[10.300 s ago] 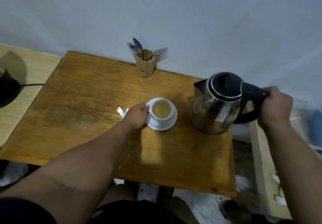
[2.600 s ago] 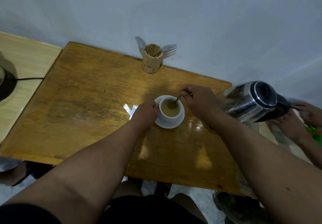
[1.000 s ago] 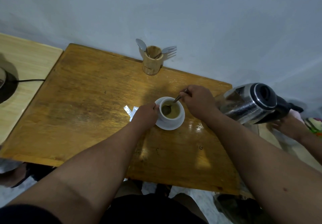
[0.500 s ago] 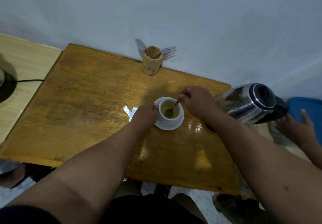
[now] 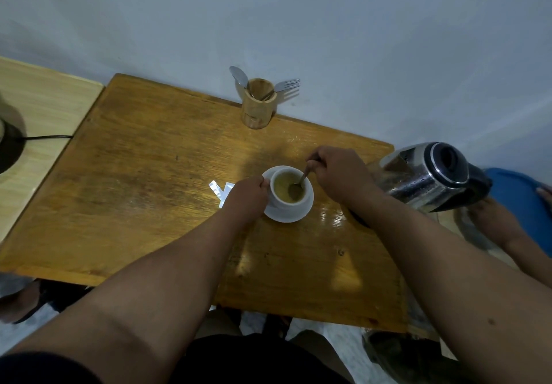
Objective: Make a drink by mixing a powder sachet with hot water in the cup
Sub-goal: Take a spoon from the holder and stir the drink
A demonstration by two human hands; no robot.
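We steady the white cup [image 5: 291, 188] on its saucer [image 5: 286, 217] mid-worktop [image 5: 143, 192] with our left hand [image 5: 246, 195] wrapped around its side, while our right hand [image 5: 339, 174] pinches the spoon [image 5: 298, 183] dipped in the yellowish drink.

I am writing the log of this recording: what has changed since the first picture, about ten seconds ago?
The right hand let go of the kettle, which now sits farther right, and took a spoon from the holder; the spoon's bowl is now in the cup. The left hand still holds the cup on its saucer. The sachet stayed.
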